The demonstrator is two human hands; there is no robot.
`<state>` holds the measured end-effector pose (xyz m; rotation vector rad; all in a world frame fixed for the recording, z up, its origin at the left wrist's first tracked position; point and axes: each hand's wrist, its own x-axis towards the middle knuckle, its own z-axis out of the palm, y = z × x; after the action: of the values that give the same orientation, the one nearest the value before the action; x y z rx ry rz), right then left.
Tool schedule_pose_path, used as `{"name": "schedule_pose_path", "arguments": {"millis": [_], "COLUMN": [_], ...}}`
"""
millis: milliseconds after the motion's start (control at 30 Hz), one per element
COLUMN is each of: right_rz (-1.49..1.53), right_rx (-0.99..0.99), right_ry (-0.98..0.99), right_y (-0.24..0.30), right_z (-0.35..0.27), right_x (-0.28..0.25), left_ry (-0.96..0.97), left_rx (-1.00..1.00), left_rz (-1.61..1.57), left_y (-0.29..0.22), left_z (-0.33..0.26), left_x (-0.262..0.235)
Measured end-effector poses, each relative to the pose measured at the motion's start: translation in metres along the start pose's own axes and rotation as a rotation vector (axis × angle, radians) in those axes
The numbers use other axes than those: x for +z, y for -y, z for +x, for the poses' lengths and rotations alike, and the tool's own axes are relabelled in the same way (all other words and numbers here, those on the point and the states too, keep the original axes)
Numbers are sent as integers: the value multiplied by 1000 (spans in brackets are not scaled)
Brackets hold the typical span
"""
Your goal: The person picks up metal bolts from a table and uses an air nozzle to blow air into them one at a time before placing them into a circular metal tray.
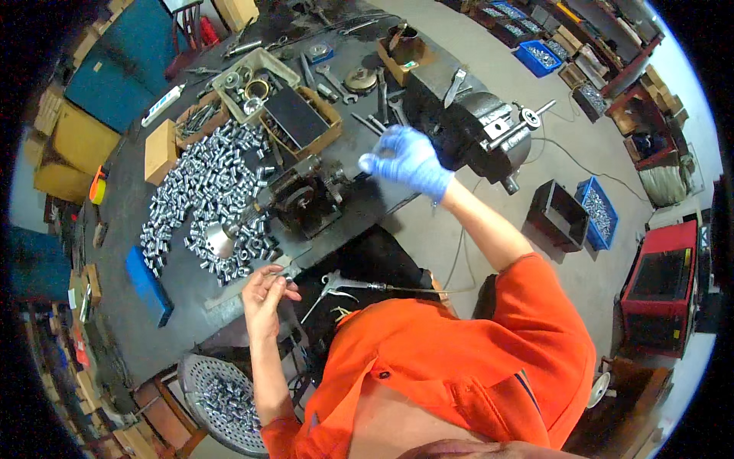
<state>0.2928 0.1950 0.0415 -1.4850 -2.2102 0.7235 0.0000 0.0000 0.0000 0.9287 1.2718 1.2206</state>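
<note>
My left hand [266, 294], bare, is at the bench's front edge with thumb and fingers drawn together in a pinch. A small metallic glint shows at its fingertips, too small to name. My right hand [410, 162], in a blue and white glove, is raised to the right of a dark metal bench fixture [307, 197]. Its fingers are curled, and whatever they may hold is hidden. A heap of short shiny metal sleeves [200, 183] covers the bench left of the fixture. Among them lies a cone-shaped metal piece [219, 241].
An air blow gun [336, 285] with a hose is just below the bench edge. A perforated basket [195, 386] of metal parts stands at lower left. A blue tray [149, 285] lies left of the heap. A large vise [497, 130] occupies the right corner; cardboard boxes and wrenches lie behind.
</note>
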Motion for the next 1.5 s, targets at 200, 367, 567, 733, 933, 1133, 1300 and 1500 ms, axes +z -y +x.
{"name": "schedule_pose_path", "arguments": {"millis": [200,367,567,733,933,1133,1300,1500], "right_rz": [412,403,287,-49,-572,-781,-745,130], "right_rx": [-645,-663,-703,-280,-6,249,169,-78], "right_ry": [346,236,246,-116,-272,-133,-279,-298], "right_y": [72,80,84,50,-46,-86,-45,-7], "right_z": [-86,-84,-78,-12,70,100,70,-8], "right_x": [32,40,21,-62,-114,-117,-110,-66], "left_ry": [137,157,189,-33,-236,-282,-516,-388], "left_rx": [-19,-1,43,-35,70,145,210,75], "left_rz": [-31,-201,-155,73,76,382,1020,1250], "left_y": [-15,-20,-17,-2,3,14,-4,1], "left_z": [10,15,10,-19,-18,11,10,13], "left_x": [56,75,65,-13,-56,-91,-101,-80]}}
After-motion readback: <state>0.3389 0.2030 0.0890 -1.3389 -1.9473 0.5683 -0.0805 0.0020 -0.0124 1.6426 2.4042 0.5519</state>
